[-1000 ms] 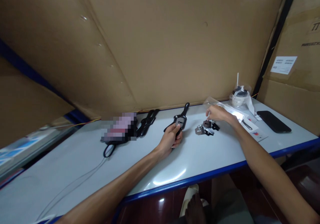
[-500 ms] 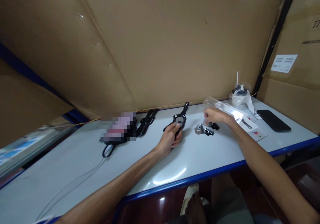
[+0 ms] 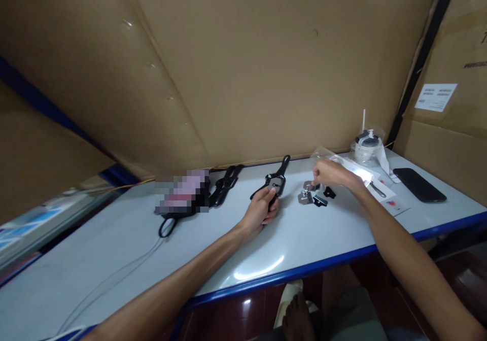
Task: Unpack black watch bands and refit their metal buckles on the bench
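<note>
My left hand (image 3: 262, 208) is closed around one handle of a black spokeshave (image 3: 283, 171), whose other handle points to the back wall. A grey metal blade (image 3: 275, 184) lies across the middle of the spokeshave. My right hand (image 3: 326, 172) hovers low over small parts, fingers pinched; whatever is between the fingertips is too small or hidden to make out. Under and beside those fingertips are flat metal blades (image 3: 305, 199) with small screws, a black cap piece (image 3: 320, 201) and another black cap piece (image 3: 328, 192).
More black spokeshaves (image 3: 224, 186) lie left, beside a blurred-out phone-like object (image 3: 186, 194) with a loop and cable. At right are a printed leaflet (image 3: 393, 204), clear plastic, a bagged cup (image 3: 365, 148) and a black phone (image 3: 418, 184). Cardboard (image 3: 266, 67) walls the back.
My right fingers have lifted slightly off the parts, and a metal blade that they covered now shows on the table. My left hand keeps its hold on the spokeshave. The view shifts slightly.
</note>
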`<act>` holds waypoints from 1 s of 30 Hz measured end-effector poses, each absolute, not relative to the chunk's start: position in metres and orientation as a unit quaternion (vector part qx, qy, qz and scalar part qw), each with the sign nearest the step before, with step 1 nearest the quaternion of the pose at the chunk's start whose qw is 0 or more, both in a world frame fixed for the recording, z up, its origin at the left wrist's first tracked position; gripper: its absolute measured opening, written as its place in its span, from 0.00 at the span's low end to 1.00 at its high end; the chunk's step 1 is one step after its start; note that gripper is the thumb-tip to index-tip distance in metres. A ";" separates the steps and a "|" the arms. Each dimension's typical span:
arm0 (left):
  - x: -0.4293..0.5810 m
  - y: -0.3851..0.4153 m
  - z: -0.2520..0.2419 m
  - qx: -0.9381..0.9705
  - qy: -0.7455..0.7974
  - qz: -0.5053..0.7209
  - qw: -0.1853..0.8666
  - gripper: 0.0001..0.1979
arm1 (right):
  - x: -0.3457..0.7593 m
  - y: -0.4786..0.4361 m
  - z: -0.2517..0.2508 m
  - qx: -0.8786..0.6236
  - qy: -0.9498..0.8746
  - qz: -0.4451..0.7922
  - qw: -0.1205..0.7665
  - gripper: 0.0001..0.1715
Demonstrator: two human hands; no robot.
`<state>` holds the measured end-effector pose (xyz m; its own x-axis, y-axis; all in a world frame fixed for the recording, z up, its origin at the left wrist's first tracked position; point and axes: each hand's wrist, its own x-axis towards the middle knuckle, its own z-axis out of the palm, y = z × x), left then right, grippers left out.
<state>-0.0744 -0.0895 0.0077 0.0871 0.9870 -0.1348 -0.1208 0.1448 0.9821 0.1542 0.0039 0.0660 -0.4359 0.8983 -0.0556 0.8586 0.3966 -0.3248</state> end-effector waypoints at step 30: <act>-0.093 -0.074 0.013 0.377 0.439 0.401 0.710 0.10 | 0.127 -0.006 0.065 -0.460 -0.709 0.478 0.240 0.22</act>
<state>-0.0928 -0.0744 0.0133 0.2931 0.9007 -0.3207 -0.2397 0.3940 0.8873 0.1269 -0.0059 0.0647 -0.4623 0.8812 -0.0988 0.4222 0.1208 -0.8984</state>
